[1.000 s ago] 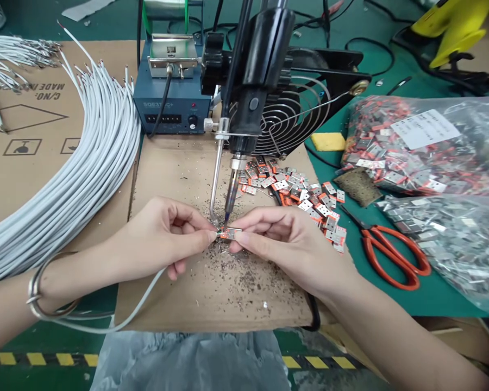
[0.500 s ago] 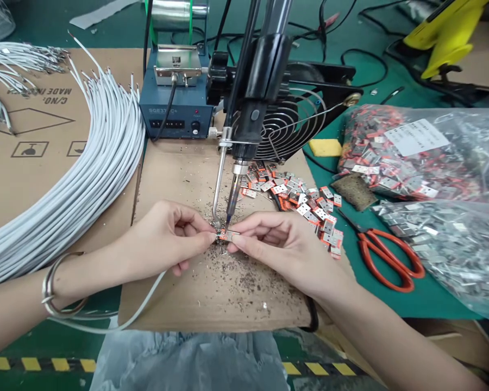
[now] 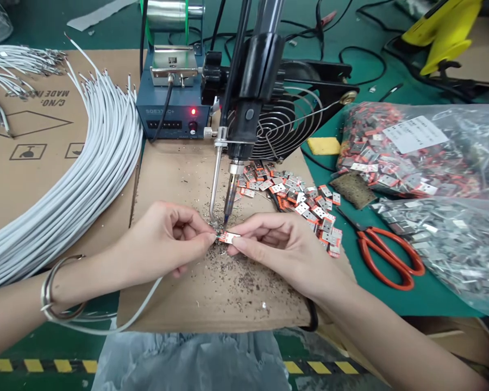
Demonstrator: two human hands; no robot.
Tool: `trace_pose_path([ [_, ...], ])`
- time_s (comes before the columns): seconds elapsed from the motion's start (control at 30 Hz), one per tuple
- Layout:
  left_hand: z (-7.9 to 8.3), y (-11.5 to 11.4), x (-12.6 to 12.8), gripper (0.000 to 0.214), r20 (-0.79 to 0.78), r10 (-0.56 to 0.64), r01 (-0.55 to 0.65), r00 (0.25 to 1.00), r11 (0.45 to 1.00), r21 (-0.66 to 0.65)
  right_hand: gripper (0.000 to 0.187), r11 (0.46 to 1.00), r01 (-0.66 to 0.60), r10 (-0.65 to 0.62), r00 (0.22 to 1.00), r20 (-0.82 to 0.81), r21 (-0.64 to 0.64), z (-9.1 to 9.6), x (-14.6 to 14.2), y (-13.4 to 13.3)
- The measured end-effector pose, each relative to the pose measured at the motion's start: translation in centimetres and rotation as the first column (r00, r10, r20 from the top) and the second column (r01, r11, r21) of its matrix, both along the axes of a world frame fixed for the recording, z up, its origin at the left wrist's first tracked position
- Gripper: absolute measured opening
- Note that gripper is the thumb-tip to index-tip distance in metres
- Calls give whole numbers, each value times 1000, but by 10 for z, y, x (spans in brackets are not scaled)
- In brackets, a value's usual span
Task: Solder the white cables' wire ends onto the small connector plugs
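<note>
Between thumb and fingers, my right hand (image 3: 275, 241) pinches a small USB connector (image 3: 229, 237) with a metal shell and an orange-and-white board end. My left hand (image 3: 179, 239) is closed on the end of a white cable (image 3: 142, 306), whose length loops down below the wrist. The cable end meets the connector's board end; the exact contact is too small to make out. Just above this spot stands the tip of a soldering iron (image 3: 230, 201), fixed in a stand. A thin metal solder feed tube (image 3: 216, 184) comes down beside it.
A blue solder feeder (image 3: 175, 103) with a solder spool (image 3: 168, 20) stands behind, near a fan (image 3: 287, 122). White cables (image 3: 101, 146) lie at left. Loose USB connectors (image 3: 297, 198), red-handled scissors (image 3: 387, 258) and bags of parts (image 3: 444, 233) lie at right.
The red light on the feeder is now lit. The connector has tilted slightly, showing more of its board face. Both hands stay in almost the same place.
</note>
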State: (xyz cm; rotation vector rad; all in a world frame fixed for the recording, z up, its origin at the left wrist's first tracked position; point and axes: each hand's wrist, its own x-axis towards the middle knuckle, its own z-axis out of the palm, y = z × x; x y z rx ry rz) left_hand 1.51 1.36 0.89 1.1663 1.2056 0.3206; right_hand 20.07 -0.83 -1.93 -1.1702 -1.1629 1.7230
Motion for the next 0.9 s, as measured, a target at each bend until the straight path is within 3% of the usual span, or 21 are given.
trace_pose_path([
  [0.57,1,-2,0,10,-38,-11,12,999,999,31,5,1000,-2,3,998,60,-6,4,-2,0],
  [0.9,2,-1,-1,12,-36,-10,10,999,1000,4,12,1000,-25,24,996,81,17,4,-2,2],
])
